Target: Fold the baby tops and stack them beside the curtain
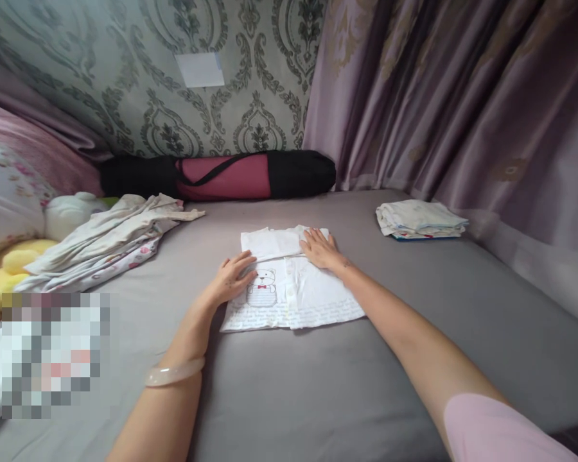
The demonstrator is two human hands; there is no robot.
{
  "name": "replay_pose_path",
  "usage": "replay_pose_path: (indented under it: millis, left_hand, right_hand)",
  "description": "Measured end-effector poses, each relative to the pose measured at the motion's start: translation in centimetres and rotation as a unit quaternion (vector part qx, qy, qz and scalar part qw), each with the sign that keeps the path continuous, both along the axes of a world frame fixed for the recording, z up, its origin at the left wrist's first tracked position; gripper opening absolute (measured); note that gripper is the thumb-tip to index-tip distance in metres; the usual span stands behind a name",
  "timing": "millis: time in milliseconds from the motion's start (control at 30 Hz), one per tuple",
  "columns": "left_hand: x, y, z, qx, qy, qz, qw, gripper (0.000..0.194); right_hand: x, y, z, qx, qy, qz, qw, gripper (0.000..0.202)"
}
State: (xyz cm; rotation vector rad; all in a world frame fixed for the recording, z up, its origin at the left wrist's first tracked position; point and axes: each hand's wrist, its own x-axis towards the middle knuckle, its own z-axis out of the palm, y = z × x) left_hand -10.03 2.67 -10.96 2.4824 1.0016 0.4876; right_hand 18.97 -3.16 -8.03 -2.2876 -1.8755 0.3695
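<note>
white cloth bear-print shirt (318, 289) lay mid-frame, left hand (234, 277) and right hand (320, 248) open, flat near its edges; smooth grey sheet (308, 391) stretched lower-frame.

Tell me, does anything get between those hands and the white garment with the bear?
Nothing visible does: the left hand touches the white garment at its left side, and the right hand lies on its upper right part.
</note>
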Motion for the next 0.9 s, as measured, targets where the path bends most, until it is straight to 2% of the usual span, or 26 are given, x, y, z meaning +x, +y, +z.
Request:
replay_pose_path:
  millis: [100, 233, 400, 600, 767, 900]
  left_hand:
    - [0.0, 0.2, 0.0, 0.003, -0.004, 0.004, 1.000, 0.044]
    - [-0.1, 0.2, 0.5, 0.014, -0.028, 0.005, 1.000, 0.047]
    - [0.7, -1.0, 2.6, 0.017, -0.046, -0.039, 0.998, 0.046]
    - [1.6, -3.5, 5.5, 0.014, 0.016, -0.109, 0.994, 0.038]
    - [-0.9, -6.1, 7.2, -0.016, 0.091, -0.170, 0.981, 0.031]
    - [-4.2, -8.7, 7.2, -0.002, 0.101, -0.170, 0.980, 0.023]
  right_hand:
    - [1.9, -1.8, -0.2, 0.010, 0.027, 0.029, 0.999, 0.066]
    - [3.7, -5.4, -0.4, 0.033, 0.000, 0.079, 0.996, 0.067]
    - [4.7, -10.9, -0.2, 0.037, 0.018, 0.124, 0.991, 0.064]
    - [4.2, -16.3, 1.1, 0.069, 0.031, 0.185, 0.980, 0.049]
    - [3.9, -19.2, 1.9, 0.120, 0.060, 0.251, 0.959, 0.032]
    - [4.1, -20.5, 2.1, 0.148, 0.041, 0.277, 0.949, 0.027]
